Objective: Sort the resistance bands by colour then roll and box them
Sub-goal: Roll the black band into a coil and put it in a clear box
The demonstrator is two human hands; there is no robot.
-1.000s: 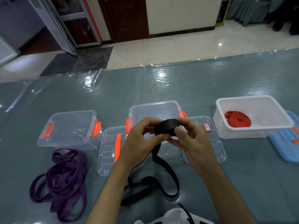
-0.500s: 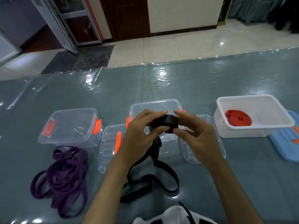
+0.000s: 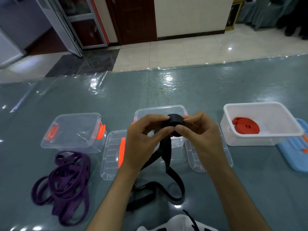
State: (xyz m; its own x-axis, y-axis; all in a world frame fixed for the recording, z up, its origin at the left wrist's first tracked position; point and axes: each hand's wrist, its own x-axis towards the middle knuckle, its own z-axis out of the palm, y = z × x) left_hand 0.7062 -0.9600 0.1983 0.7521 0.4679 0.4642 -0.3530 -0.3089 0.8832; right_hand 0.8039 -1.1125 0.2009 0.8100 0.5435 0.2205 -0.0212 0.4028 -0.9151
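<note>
A black resistance band [image 3: 173, 125] is partly wound into a tight roll, held up in front of the middle clear box [image 3: 160, 110]. My left hand [image 3: 143, 140] pinches the roll from the left and my right hand [image 3: 201, 135] pinches it from the right. Its loose tail [image 3: 166, 165] hangs down and loops on the table. A heap of purple bands [image 3: 66, 180] lies at the left. A rolled red band [image 3: 246, 125] sits in the white box [image 3: 233, 139].
An empty clear box with orange clips [image 3: 75, 130] stands left of centre. Two clear lids [image 3: 111, 154] [image 3: 226, 157] lie flat beside the middle box. A blue lid [image 3: 295, 154] lies at the far right. The table's far edge meets a tiled floor.
The roll has turned a little in my fingers and taken up more band. The loose tail on the table has shortened slightly.
</note>
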